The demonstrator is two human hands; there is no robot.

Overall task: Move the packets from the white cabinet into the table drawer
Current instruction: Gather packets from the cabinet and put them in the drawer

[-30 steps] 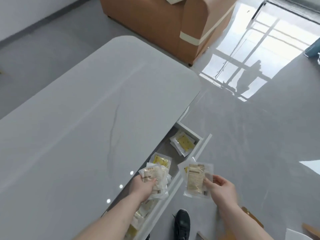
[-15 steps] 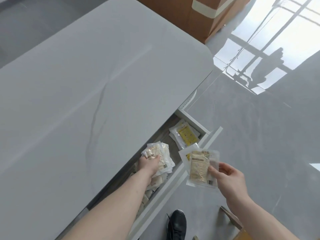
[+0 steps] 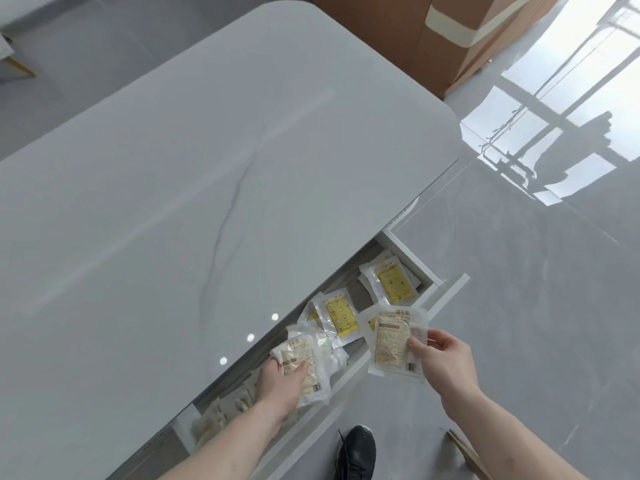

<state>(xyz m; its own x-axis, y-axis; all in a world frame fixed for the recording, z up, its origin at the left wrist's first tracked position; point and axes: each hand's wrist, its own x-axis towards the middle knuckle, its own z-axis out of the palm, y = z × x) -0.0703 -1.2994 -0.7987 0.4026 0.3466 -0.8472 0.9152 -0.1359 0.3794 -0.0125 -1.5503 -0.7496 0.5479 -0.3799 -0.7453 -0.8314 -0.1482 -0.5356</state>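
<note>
Packets are what we handle: our left hand [image 3: 280, 377] lies on a beige packet [image 3: 304, 362] inside the open drawer [image 3: 412, 261], thumb over its face and fingers curled around its far edge, so the packet is gripped. Our right hand [image 3: 441, 362] pinches a second beige packet [image 3: 394, 341] by its lower right corner, thumb on top and fingers behind, and holds it above the drawer's white front panel [image 3: 349, 375]. Deeper in the drawer lie two yellow packets [image 3: 341, 318], one in the middle and one toward the far end, on other clear wrappers. The drawer juts out from under the near long edge of the grey tabletop [image 3: 207, 202]. Below, a black shoe [image 3: 356, 452] stands on the glossy floor [image 3: 536, 306], and a brown cardboard box [image 3: 467, 36] sits beyond the tabletop's far corner.
</note>
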